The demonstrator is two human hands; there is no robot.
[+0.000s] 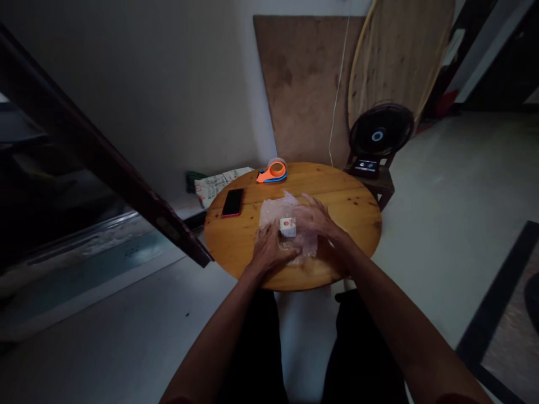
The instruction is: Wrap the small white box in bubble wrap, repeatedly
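A small white box (288, 226) with a red mark lies on a sheet of pinkish bubble wrap (273, 210) on the round wooden table (353, 224). My left hand (272, 248) rests on the lower left part of the wrap, fingers spread, its fingertips beside the box. Over the wrap's right side is my right hand (315, 216), slightly blurred, with its fingers stretched out to the left just right of the box. Part of the wrap is hidden beneath both hands.
An orange and blue tape dispenser (273, 171) stands at the table's far edge. A phone (233, 202) lies on the left. Beyond the right edge, a black fan (378, 136) sits on a stool. Boards (307, 84) lean on the wall. A dark post (113, 163) slants down at left.
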